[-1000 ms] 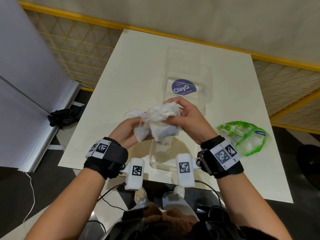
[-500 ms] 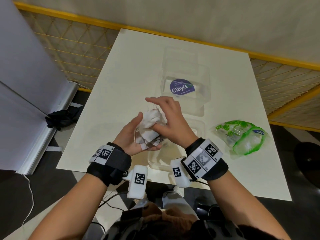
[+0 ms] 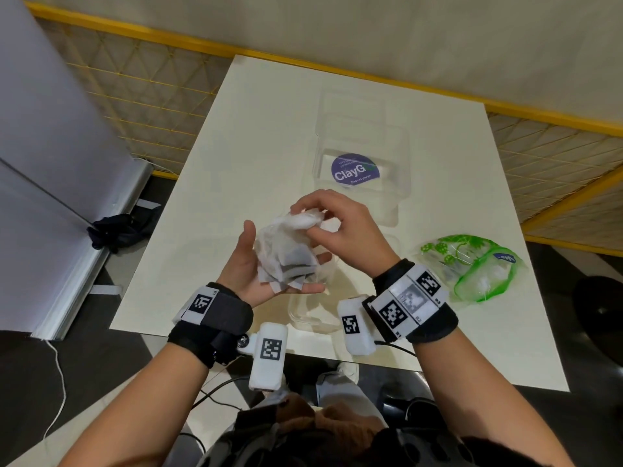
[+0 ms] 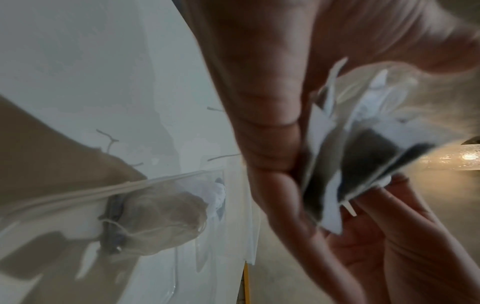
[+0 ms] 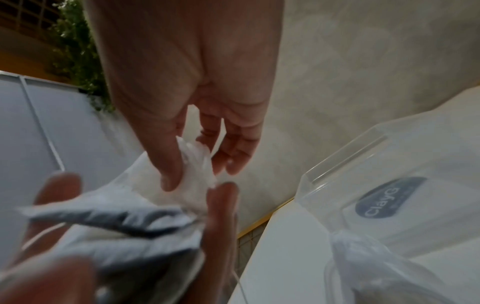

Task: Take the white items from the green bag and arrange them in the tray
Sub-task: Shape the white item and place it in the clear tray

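Note:
A bunch of white tea bags (image 3: 286, 261) lies on my upturned left hand (image 3: 236, 278), its fingers nearly straight beneath them and the thumb standing up beside them. My right hand (image 3: 340, 230) pinches the crumpled top of one white bag (image 3: 303, 219) between thumb and fingertips, seen close in the right wrist view (image 5: 197, 164). Both hands hover over the clear plastic tray (image 3: 303, 318) at the table's near edge. One tea bag (image 4: 161, 222) lies inside the tray. The green bag (image 3: 472, 264) rests on the table to the right, with white contents showing through.
A clear lid with a purple ClayG sticker (image 3: 355, 171) lies just beyond the tray. The white table (image 3: 236, 146) ends close to my body. A grey panel and a black cloth (image 3: 118, 230) are on the floor to the left.
My left palm has opened and turned up under the bunch. The right hand has shifted from covering the bags to pinching the top of one and lifting it slightly.

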### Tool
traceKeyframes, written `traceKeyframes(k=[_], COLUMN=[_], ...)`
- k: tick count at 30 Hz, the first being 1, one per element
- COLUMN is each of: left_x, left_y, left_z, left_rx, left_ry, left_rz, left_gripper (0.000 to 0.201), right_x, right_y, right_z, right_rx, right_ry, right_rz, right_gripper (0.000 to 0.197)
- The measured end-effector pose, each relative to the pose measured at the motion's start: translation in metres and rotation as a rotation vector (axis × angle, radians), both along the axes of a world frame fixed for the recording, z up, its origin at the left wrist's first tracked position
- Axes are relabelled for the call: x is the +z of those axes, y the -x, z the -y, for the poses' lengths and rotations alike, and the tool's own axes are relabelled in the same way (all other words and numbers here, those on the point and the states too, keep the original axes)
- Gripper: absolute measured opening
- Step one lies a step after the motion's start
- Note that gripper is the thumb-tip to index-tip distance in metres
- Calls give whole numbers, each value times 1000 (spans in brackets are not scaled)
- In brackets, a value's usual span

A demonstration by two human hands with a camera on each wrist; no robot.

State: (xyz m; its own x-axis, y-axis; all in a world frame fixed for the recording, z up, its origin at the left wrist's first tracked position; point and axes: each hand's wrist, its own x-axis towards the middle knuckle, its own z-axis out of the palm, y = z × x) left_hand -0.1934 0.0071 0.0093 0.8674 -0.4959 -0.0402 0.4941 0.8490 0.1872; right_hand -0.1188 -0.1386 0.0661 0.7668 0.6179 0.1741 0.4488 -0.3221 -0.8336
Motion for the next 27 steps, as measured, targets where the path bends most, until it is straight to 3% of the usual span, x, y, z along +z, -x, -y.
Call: traceKeyframes(k=[5,10,13,15,18,23,27], left_x=[3,8,11,13,12,8,12], left_y=[1,-2,-4,-7,-12,-12,-11], left_z=[6,4,6,10,11,12,16], left_rx=[206,299,328,346,382,394,397], left_ry=[-413,-310,-302,-340,-343,-330,-364], left_rz=[-94,-151,-129,-122,-155,-152,-70], left_gripper=[64,52,66,64,45,45,42], right_x=[12,20,18,14,10,5,3], right_y=[-5,-10,-13,-13,-13,-13,-11], right_z=[4,10,9,5,1,1,3], right_rx=[30,104,124,95,27,-156,-202], right_ry=[-96,-62,-35,21,20,-41,-41], right_rz=[-219,-294,-318,-261,-223,-179,-176], right_gripper=[31,42,36,33,28,18,14])
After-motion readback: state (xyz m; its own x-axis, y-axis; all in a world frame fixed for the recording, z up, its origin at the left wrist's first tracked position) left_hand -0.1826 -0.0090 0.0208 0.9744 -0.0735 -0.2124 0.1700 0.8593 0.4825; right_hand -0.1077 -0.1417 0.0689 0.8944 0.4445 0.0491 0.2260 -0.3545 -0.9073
